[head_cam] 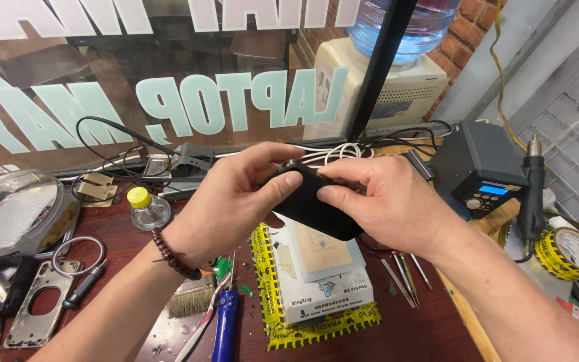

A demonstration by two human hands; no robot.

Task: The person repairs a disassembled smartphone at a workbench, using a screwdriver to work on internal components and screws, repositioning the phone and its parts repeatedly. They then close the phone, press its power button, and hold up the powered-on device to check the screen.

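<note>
both hands pinch a black phone (319, 208) above the white pad (323, 268): left hand (236, 201) fingers curled on its left end, right hand (383, 201) gripping its right.

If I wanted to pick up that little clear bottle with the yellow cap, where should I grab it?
Probably from above, by the neck just under the yellow cap. The small clear bottle stands upright on the table, its top free. Its left side looks open, while the left hand hovers close on its right.
</note>
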